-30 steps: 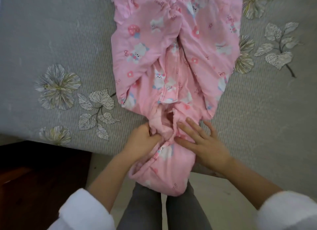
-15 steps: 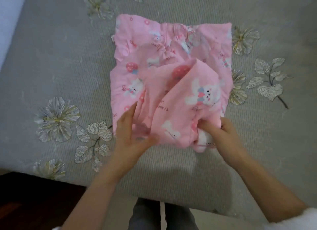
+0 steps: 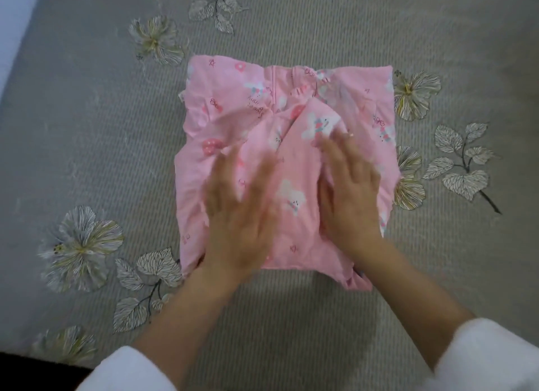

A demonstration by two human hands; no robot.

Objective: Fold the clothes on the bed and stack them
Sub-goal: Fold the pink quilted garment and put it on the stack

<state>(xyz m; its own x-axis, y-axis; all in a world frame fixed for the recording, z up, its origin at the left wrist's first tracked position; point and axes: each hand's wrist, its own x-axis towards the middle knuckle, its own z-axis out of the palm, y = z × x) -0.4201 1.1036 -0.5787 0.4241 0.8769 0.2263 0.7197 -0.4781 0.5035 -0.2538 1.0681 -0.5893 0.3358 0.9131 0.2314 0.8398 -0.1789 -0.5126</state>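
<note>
Pink garment (image 3: 294, 163) folded into a rough square, lying mid-bed on the grey bedspread (image 3: 291, 317) with its flower and leaf print. Both hands are flat on top of it, palms down. Left hand (image 3: 236, 215): fingers spread and straight, blurred, on the near-left part of the fabric. Right hand (image 3: 350, 186): fingers straight, pressing the near-right part, fingertips by the raised fold. Neither grips anything. White sleeves (image 3: 490, 358) at the bottom edge.

A bed (image 3: 291, 317) fills the view, its grey ribbed cover patterned with pale flowers (image 3: 78, 248) and outlined leaves (image 3: 463, 183). A dark strip (image 3: 29, 376) shows bottom left, and a pale surface (image 3: 11, 26) top left.
</note>
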